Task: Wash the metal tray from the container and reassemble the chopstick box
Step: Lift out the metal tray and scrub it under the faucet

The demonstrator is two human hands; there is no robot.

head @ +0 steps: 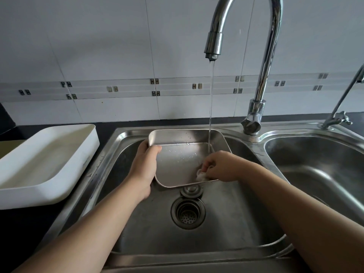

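A shallow metal tray [178,154] is held tilted over the left sink basin [226,223], under a thin stream of water from the tall tap [262,62]. My left hand [144,168] grips the tray's left rim, thumb inside. My right hand [220,166] presses a small whitish cloth [201,175] against the tray's floor near its front right corner. A white plastic container [45,164] lies on the dark counter at the left.
The drain strainer [188,212] and a loose plug [191,190] sit in the basin below the tray. A second basin [319,166] lies to the right. A thin second tap [342,107] stands at the far right. Tiled wall behind.
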